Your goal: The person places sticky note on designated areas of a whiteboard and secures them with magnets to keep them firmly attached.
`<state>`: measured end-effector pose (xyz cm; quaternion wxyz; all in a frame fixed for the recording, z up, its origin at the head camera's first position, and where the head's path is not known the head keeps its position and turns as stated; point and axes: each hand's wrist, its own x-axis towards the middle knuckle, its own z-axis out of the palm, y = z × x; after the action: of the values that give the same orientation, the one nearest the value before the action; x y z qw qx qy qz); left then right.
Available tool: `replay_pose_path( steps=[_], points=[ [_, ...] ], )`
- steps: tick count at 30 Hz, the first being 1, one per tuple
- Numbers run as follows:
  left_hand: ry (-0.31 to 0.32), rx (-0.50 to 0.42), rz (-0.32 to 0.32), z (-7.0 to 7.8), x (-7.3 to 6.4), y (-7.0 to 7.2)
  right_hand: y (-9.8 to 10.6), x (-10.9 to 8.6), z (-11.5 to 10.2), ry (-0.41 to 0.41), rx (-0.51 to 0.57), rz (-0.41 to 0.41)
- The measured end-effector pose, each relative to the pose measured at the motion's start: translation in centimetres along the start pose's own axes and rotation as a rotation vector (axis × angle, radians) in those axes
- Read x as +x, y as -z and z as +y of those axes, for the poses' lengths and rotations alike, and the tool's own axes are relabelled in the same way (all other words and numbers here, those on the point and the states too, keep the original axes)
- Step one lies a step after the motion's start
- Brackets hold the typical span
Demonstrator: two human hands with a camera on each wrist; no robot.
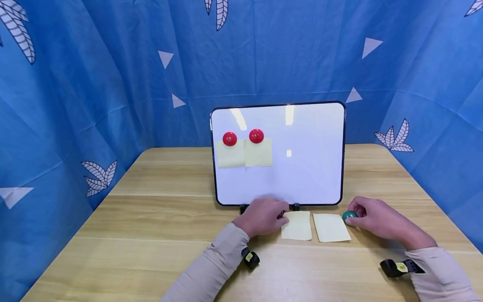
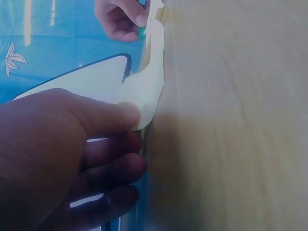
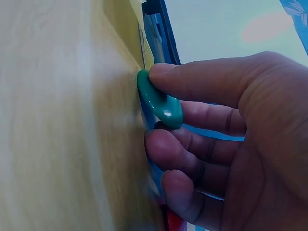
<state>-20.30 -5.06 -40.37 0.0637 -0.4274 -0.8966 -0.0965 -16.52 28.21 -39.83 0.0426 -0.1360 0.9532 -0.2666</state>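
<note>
My left hand (image 1: 264,217) pinches the left edge of a pale yellow paper note (image 1: 297,226) in front of the whiteboard. In the left wrist view the thumb lies over the paper (image 2: 153,89), which bends upward at that end. A second yellow note (image 1: 332,228) lies flat on the table just right of it. Beside that note, my right hand (image 1: 381,218) holds a round green magnet (image 1: 349,216) between thumb and fingers. The right wrist view shows the green magnet (image 3: 161,103) tilted on edge, close over the wood.
A black-framed whiteboard (image 1: 309,167) stands upright behind the hands on small black feet. On its left half, two red round magnets (image 1: 256,136) sit at the top of two yellow notes (image 1: 258,154). Something red (image 3: 175,221) shows low in the right wrist view. Blue curtain (image 1: 241,63) surrounds the wooden table (image 1: 151,235).
</note>
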Motion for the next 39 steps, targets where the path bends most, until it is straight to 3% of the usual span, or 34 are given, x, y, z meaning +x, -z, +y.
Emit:
replay_pose_path(
  steps=[9, 21, 33, 39],
  points=[
    [0.034, -0.039, 0.003, 0.07, 0.02, 0.08, -0.09, 0.04, -0.11, 0.005, 0.027, 0.005],
    [0.023, -0.064, 0.021, -0.15, 0.00, -0.03, 0.03, 0.00, -0.19, -0.007, 0.059, 0.008],
    [0.045, -0.159, 0.002, -0.28, -0.16, 0.21, -0.14, -0.02, -0.24, -0.012, 0.067, 0.014],
    [0.031, -0.194, 0.029, -0.58, 0.01, 0.05, -0.05, 0.10, -0.17, -0.014, 0.066, 0.014]
  ],
)
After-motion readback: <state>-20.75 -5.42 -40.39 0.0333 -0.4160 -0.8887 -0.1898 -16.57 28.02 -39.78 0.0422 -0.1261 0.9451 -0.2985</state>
